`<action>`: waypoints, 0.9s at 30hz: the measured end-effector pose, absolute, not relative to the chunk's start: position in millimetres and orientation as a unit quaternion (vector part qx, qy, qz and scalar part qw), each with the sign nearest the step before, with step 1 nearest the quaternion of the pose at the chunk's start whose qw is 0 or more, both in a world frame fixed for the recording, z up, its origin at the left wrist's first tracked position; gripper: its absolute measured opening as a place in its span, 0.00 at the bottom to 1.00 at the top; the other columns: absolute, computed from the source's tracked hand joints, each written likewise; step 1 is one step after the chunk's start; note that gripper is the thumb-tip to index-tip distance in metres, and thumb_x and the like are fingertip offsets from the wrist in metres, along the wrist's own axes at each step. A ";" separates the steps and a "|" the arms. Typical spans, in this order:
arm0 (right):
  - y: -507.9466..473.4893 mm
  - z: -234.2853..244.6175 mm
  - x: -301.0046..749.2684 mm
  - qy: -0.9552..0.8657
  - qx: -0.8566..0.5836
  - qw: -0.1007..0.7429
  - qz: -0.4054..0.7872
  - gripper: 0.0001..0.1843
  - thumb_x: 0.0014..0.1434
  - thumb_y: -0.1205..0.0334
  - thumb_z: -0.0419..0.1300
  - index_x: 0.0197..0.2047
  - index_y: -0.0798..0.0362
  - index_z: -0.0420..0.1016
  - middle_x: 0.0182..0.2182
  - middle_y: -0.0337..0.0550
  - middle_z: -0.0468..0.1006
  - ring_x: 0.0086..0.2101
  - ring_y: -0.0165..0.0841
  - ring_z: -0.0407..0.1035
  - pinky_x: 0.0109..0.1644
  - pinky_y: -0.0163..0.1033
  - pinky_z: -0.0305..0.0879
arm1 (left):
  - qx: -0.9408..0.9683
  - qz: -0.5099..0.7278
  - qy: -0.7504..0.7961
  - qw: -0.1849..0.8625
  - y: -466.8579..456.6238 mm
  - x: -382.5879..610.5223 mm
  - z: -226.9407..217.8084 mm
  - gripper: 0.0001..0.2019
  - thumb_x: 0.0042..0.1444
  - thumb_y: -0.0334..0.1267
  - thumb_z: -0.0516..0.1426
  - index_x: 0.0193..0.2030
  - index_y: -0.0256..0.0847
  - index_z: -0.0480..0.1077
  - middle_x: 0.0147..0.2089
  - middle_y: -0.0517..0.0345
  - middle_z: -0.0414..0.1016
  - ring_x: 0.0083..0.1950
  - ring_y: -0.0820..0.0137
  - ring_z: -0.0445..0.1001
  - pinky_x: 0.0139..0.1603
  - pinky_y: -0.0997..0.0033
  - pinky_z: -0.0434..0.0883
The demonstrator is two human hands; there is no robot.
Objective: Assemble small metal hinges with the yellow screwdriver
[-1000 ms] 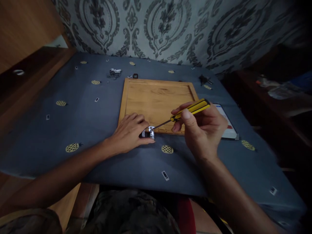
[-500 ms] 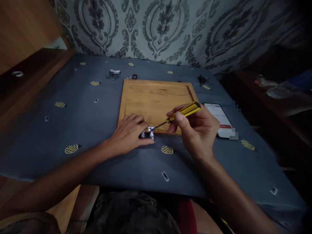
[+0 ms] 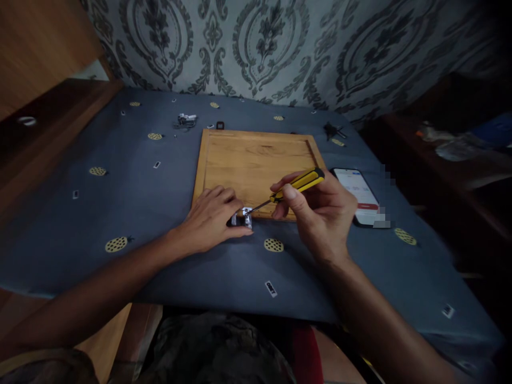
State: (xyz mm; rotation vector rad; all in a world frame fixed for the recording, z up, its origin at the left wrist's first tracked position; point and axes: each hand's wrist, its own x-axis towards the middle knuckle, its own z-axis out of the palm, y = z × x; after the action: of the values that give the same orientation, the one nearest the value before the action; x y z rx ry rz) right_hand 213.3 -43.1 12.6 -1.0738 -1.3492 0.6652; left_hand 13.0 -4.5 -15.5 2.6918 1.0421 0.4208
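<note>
A wooden panel [image 3: 256, 160] with a raised frame lies flat on the cloth-covered table. At its near edge sits a small shiny metal hinge or bracket [image 3: 247, 218], partly hidden by my fingers. My left hand [image 3: 212, 218] grips this metal piece against the panel, with the thumb along the near side and the fingers on top. My right hand [image 3: 320, 213] is closed round the yellow and black handle of a screwdriver [image 3: 298, 186]. The screwdriver slants down to the left, and its tip meets the metal piece. Whether a screw is under the tip is too small to tell.
A smartphone [image 3: 356, 197] with a lit screen lies right of the panel. Beyond the panel are some metal hardware [image 3: 185, 121], a small dark square piece [image 3: 220, 125] and a dark object [image 3: 333, 131]. A patterned wall covering [image 3: 268, 48] rises behind the table.
The screwdriver and my right hand have shifted very slightly left. My left hand keeps its hold, and the whole view has drifted a little.
</note>
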 end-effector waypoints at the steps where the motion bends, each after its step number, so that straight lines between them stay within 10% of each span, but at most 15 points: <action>1: -43.2 13.0 213.3 -0.584 -0.466 0.600 0.287 0.15 0.59 0.46 0.70 0.37 0.48 0.77 0.31 0.37 0.81 0.18 0.27 0.71 0.22 0.36 0.72 | 0.917 0.144 0.355 0.113 -4.5 13.1 -15.4 0.19 0.61 0.55 0.65 0.45 0.40 0.76 0.46 0.52 0.74 0.51 0.57 0.71 0.51 0.58 0.67; 21: -23.3 31.3 203.1 -0.623 -0.412 0.520 0.414 0.23 0.50 0.44 0.76 0.31 0.47 0.68 0.27 0.32 0.79 0.18 0.27 0.72 0.19 0.34 0.72 | 0.920 0.137 0.353 0.099 -3.5 13.7 -17.6 0.20 0.62 0.56 0.63 0.47 0.40 0.76 0.48 0.51 0.74 0.52 0.56 0.71 0.51 0.56 0.68; 27: -31.2 34.1 208.3 -0.630 -0.415 0.514 0.409 0.19 0.55 0.44 0.73 0.41 0.48 0.78 0.35 0.36 0.83 0.21 0.26 0.75 0.27 0.35 0.78 | 0.922 0.131 0.351 0.101 -3.9 13.8 -16.4 0.21 0.61 0.57 0.64 0.46 0.39 0.76 0.46 0.51 0.74 0.51 0.57 0.72 0.51 0.58 0.68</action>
State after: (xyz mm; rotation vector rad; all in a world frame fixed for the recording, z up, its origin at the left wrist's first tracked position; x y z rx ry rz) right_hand 208.3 -31.2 34.1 -0.9972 -1.5139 0.9844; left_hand 13.8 -3.9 -16.4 2.7232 1.0370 0.3872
